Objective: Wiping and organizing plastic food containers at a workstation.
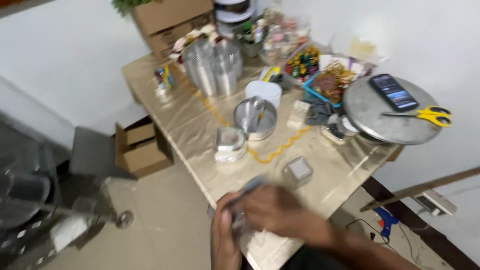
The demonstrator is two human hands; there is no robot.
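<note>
Both hands work at the near edge of the table (200,130), which is covered in a shiny golden sheet. The left hand (225,240) and the right hand (280,215) close together around a small silvery item (245,200) — motion blur hides its exact shape, but its long axis appears to run from lower left to upper right, the far end pointing toward the table's middle. Both hands are wrapped on it; the finger detail cannot be told. Just beyond the hands sits a small square tin (298,171), apart from them. Farther in stand a lidded steel container (230,144) and a round steel bowl (255,119), with a wavy yellow ribbon (272,151) curling between them. A white cup (264,92) stands behind the bowl. Stacked clear cups (212,67) rise near the far end. At the right, a round metal tray (380,125) carries a dark phone (393,92) and yellow-handled scissors (430,115) — the blades point left. Cardboard boxes (140,150) sit on the floor beside the table.
</note>
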